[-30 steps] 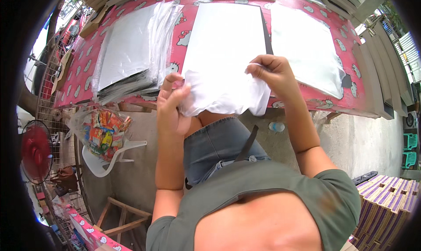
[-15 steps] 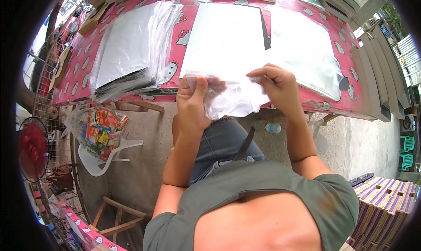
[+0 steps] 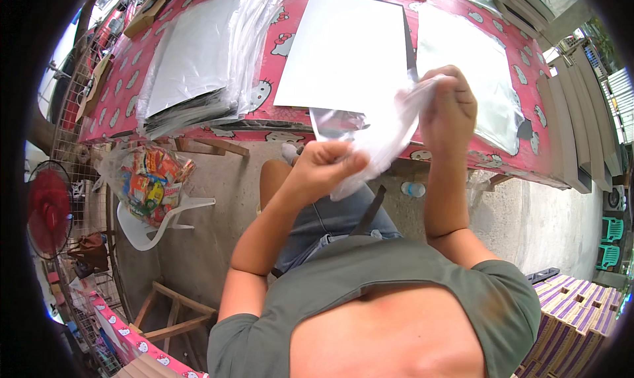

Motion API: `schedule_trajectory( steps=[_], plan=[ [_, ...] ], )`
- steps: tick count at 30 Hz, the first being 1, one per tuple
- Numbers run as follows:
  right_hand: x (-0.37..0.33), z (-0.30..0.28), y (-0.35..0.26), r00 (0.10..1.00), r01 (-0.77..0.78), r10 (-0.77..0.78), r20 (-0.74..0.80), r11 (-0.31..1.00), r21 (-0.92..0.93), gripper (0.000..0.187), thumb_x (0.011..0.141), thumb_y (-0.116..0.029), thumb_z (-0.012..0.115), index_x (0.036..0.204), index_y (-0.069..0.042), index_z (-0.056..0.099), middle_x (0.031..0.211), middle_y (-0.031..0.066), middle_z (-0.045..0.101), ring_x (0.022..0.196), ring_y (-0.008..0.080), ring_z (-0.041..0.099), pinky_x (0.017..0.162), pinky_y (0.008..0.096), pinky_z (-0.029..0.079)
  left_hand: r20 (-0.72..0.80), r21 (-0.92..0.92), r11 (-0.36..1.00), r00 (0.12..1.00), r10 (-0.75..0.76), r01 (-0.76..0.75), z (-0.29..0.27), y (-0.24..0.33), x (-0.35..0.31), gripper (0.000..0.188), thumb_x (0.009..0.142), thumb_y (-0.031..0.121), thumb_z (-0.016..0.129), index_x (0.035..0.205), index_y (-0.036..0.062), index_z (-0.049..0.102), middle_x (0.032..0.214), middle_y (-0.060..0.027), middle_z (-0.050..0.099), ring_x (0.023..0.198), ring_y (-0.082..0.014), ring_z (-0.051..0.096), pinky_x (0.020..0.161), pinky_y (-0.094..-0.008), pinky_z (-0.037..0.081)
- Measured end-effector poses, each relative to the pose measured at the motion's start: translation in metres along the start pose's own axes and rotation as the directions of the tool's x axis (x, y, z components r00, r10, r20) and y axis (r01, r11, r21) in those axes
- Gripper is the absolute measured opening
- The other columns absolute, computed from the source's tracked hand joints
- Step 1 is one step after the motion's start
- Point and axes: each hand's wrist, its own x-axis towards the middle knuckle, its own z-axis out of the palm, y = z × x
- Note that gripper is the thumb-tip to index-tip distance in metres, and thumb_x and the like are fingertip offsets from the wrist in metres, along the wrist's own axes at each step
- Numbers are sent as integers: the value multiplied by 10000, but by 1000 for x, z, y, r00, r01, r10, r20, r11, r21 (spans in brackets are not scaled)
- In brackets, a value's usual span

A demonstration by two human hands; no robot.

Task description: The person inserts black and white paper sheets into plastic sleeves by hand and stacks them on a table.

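A clear, crinkled plastic sleeve (image 3: pixel 389 133) stretches between my two hands over the table's front edge. My left hand (image 3: pixel 323 170) pinches its lower left part. My right hand (image 3: pixel 452 110) is higher, its fingers closed on the upper right end. Just beyond the sleeve lies a stack of white sheets (image 3: pixel 343 51), with a dark edge showing along its right side. To the left is a pile of white sheets in clear plastic (image 3: pixel 195 54), dark at its near end. Another whitish, plastic-like pile (image 3: pixel 465 67) lies beyond my right hand.
The pink patterned cloth (image 3: pixel 263 95) covers the table. Grey-brown boards (image 3: pixel 568 130) lean at its right end. A white plastic chair (image 3: pixel 155 229) with a bag of colourful packets (image 3: pixel 155 186) stands lower left, near a red fan (image 3: pixel 49 209). Stacked cartons (image 3: pixel 571 318) are lower right.
My right hand has moved up and right, pulling the plastic sleeve out at a slant. My left hand has dropped lower and turned inward. Both still hold the sleeve.
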Motion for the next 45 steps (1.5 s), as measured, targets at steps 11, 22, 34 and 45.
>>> schedule_trajectory(
  steps=[11, 22, 34, 45],
  plan=[
    [-39, -57, 11, 564, -482, 614, 552, 788, -384, 327, 705, -196, 696, 948, -4, 592, 828, 116, 624, 730, 167, 592, 668, 329, 490, -23, -353, 927, 991, 129, -129, -75, -10, -24, 132, 822, 154, 552, 857, 35, 597, 803, -47, 616, 694, -122, 576, 579, -251, 445],
    [-30, -41, 4, 757, -598, 566, 325, 802, -4, 217, 770, -148, 592, 880, 38, 594, 823, 116, 622, 828, 170, 582, 711, 290, 472, 549, 528, 845, 724, -418, 88, -106, 6, 4, 343, 867, 378, 467, 905, 72, 617, 834, -36, 597, 824, -147, 552, 767, -336, 439],
    [-45, -70, 21, 786, -460, 518, 338, 855, -240, 182, 764, -24, 552, 939, 26, 568, 904, 102, 606, 779, 174, 587, 720, 278, 482, 357, 435, 898, 929, -101, -69, -121, -7, 12, 355, 765, 340, 642, 924, 30, 572, 800, -79, 591, 692, -176, 562, 703, -318, 473],
    [-32, -70, 48, 926, -375, 236, -293, 649, -662, 195, 703, -16, 602, 890, 1, 550, 751, 99, 604, 620, 143, 558, 558, 253, 427, -538, 586, 781, 617, 573, -214, -115, -73, 56, 175, 795, 165, 616, 807, -6, 581, 783, -83, 627, 589, -170, 561, 584, -292, 448]
  ],
)
